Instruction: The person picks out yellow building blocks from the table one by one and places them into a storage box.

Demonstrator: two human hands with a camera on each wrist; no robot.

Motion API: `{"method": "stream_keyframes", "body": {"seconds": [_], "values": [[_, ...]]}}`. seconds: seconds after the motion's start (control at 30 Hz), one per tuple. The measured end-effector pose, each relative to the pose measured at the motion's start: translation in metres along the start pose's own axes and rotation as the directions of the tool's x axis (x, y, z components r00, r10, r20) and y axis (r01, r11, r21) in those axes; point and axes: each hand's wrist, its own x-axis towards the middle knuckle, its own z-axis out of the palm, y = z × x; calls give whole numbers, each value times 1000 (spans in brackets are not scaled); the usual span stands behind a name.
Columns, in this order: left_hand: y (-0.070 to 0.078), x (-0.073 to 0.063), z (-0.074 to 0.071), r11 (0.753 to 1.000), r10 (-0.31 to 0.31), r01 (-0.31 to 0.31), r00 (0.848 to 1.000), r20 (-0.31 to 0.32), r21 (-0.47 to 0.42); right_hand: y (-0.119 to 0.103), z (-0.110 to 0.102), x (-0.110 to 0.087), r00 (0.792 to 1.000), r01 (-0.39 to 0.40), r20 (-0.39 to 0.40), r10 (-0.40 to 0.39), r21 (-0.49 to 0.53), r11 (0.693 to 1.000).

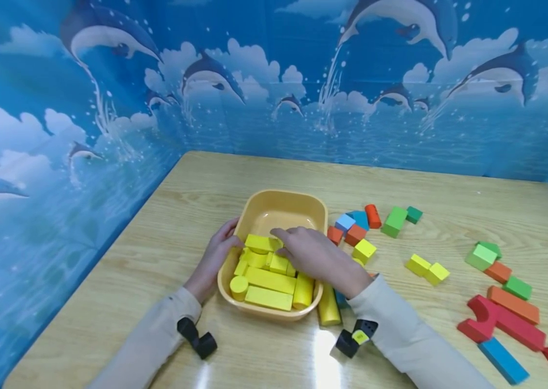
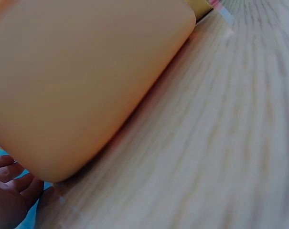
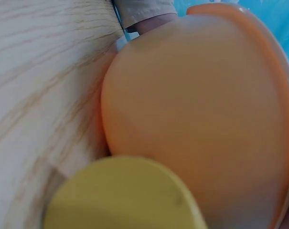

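Observation:
A tan plastic tub [image 1: 287, 198] stands on the table, its near part packed with yellow wooden blocks. My left hand [image 1: 216, 254] grips the tub's left side, thumb at the rim; its fingers [image 2: 21, 183] lie against the outer wall in the left wrist view. Reaching over the right rim, my right hand [image 1: 312, 251] pinches the right end of a yellow block [image 1: 258, 243] between thumb and forefinger, on top of the others. Beside the tub's near right corner lies a yellow cylinder [image 1: 328, 307], whose round end [image 3: 125, 195] fills the bottom of the right wrist view.
Red, blue and green blocks [image 1: 394, 221] lie right of the tub, near a yellow cube [image 1: 363, 251]. Two yellow blocks [image 1: 427, 269] sit farther right. Red blocks [image 1: 517, 326], a blue block [image 1: 503, 360] and several others spread along the right side. A dolphin-print curtain [image 1: 274, 108] borders the table.

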Motion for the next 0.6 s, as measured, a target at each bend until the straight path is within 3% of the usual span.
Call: {"method": "stream_keyframes", "body": {"seconds": [0.3, 0.6], "values": [[2, -1, 2, 1000, -13, 13, 1000, -4, 16, -1, -4, -7, 988, -75, 135, 74, -1, 997], [1, -1, 0, 1000, -14, 14, 1000, -3, 11, -3, -4, -9, 987, -72, 142, 75, -27, 997]]}}
